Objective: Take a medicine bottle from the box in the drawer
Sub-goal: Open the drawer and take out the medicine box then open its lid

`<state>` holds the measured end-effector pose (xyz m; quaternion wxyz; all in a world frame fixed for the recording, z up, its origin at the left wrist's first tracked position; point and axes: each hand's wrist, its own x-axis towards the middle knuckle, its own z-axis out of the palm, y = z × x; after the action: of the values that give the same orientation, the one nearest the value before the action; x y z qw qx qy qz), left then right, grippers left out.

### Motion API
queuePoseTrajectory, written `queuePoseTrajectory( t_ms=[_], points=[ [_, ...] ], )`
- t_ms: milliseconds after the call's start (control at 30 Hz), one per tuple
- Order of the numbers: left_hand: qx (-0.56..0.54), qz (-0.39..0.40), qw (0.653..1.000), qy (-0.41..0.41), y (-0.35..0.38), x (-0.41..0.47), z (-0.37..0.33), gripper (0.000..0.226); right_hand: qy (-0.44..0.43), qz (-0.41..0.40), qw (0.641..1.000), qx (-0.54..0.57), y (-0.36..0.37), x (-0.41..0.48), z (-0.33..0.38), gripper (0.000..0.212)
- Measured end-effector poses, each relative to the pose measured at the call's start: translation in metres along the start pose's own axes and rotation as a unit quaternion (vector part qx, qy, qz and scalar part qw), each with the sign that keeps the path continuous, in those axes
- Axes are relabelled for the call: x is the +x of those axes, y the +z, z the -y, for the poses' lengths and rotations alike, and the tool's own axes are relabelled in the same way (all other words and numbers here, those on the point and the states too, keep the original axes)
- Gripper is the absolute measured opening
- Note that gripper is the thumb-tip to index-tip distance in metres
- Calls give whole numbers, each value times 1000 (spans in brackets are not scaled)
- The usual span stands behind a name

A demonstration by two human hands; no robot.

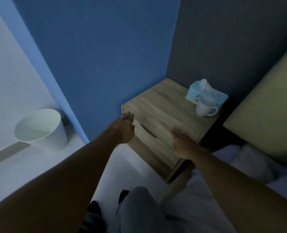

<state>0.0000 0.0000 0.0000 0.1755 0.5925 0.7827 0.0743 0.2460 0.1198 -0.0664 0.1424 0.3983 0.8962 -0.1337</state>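
A dim bedroom corner, seen from above: a white bin point(41, 126) stands on the floor at far left, well apart from a wooden nightstand point(164, 105) set against the blue wall. Both bare arms reach forward toward the nightstand's front. The left hand point(124, 128) is at its top left corner, palm turned inward, fingers loosely extended and close together, holding nothing; whether the fingertips touch the wood cannot be told. Between the hands, the top drawer point(149, 133) shows a curved cut-out pull and appears shut. The right hand point(181, 142), blurred, hovers palm down over the drawer's right part, fingers slightly spread and empty. On the nightstand's back right sit a white mug point(205, 106) and, touching behind it, a blue tissue box point(206, 93). A bed with a yellowish pillow point(264, 118) fills the right edge.

The task looks to be at its opening step: the reach for the drawer. Neither the box nor the medicine bottle is visible; both are presumably inside the closed drawer. The next move likely calls for hooking fingers into the cut-out and drawing the drawer straight out, far enough to expose the box, while keeping the nightstand steady so the mug does not tip.
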Motion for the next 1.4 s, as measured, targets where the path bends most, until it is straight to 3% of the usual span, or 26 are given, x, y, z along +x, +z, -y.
queuePoseTrajectory(
  t_ms=[167,467,633,900,1400],
  points=[
    [-56,66,996,-19,47,41,16,62,7,16,1000,-8,39,30,-14,69],
    [-199,74,974,-85,136,100,35,71,1,-146,989,-37,81,55,-33,76],
    [-338,4,933,-119,168,133,22,86,-5,-170,984,-48,90,64,-38,75],
    [-443,-99,885,-98,192,148,3,107,-6,-187,981,-47,92,63,-37,75],
    [-473,-94,867,-126,194,97,30,101,-3,-183,983,-23,92,62,-37,75]
  ],
)
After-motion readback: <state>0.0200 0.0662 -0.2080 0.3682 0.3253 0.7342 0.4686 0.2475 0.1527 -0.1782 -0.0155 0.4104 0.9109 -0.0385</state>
